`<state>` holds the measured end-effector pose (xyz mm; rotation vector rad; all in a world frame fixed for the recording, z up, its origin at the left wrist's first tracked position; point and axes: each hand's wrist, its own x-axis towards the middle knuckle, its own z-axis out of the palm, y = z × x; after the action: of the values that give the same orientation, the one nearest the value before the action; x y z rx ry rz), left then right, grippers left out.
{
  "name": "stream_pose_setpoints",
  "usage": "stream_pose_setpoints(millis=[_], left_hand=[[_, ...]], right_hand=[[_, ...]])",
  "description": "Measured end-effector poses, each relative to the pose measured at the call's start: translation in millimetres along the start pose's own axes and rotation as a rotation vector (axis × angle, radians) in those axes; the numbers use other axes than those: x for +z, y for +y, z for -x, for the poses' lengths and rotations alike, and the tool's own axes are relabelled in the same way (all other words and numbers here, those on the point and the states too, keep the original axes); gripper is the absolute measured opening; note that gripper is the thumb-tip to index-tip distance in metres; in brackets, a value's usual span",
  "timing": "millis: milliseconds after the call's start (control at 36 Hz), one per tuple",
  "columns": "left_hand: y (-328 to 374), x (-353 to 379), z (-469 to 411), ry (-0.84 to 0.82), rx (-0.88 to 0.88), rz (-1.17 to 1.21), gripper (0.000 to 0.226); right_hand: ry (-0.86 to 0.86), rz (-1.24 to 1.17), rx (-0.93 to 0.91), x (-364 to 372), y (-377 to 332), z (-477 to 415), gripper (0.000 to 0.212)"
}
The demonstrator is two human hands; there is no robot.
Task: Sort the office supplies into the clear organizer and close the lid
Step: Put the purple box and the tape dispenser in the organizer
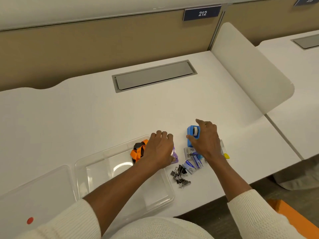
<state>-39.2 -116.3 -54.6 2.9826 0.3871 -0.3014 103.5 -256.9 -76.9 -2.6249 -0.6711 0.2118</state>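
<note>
The clear organizer [96, 163] sits open on the white desk, with an orange and black strap [138, 150] in its far right corner. Its clear lid [34, 192], marked by a red dot, lies to its left. My left hand [159, 149] is over the organizer's far right rim, fingers curled on a purple packet [175, 155]. My right hand [206, 140] grips a blue tape dispenser [192, 135] on the desk. Below it lie staple boxes [192, 163], a heap of black binder clips [180, 175] and a clear item with a yellow end [226, 155].
A grey cable hatch [153, 75] is set into the desk behind the work area. A white rounded divider panel [252, 69] stands at the right. A tan partition with a "212" sign [202, 13] closes the back. The desk's front edge runs near my body.
</note>
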Motion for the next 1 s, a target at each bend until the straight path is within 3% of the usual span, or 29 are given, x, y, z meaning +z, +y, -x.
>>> stream_pose_setpoints(millis=[111, 306, 472, 611, 750, 1000], left_hand=[[4, 16, -15, -0.16, 0.005, -0.053, 0.094], [11, 27, -28, -0.161, 0.038, -0.073, 0.094], [13, 27, -31, -0.159, 0.087, -0.025, 0.077], [9, 26, -31, -0.156, 0.1, 0.017, 0.077], [4, 12, -27, -0.064, 0.079, 0.095, 0.079], [-36, -40, 29, 0.169, -0.014, 0.314, 0.082]], right_hand=[[-0.069, 0.034, 0.034, 9, 2, -1, 0.085], [-0.044, 0.046, 0.025, 16, 2, -2, 0.083], [-0.09, 0.075, 0.04, 25, 3, -7, 0.086], [-0.056, 0.094, 0.058, 31, 3, -10, 0.064], [-0.007, 0.052, 0.04, 35, 2, -11, 0.056], [0.178, -0.132, -0.097, 8, -37, 11, 0.061]])
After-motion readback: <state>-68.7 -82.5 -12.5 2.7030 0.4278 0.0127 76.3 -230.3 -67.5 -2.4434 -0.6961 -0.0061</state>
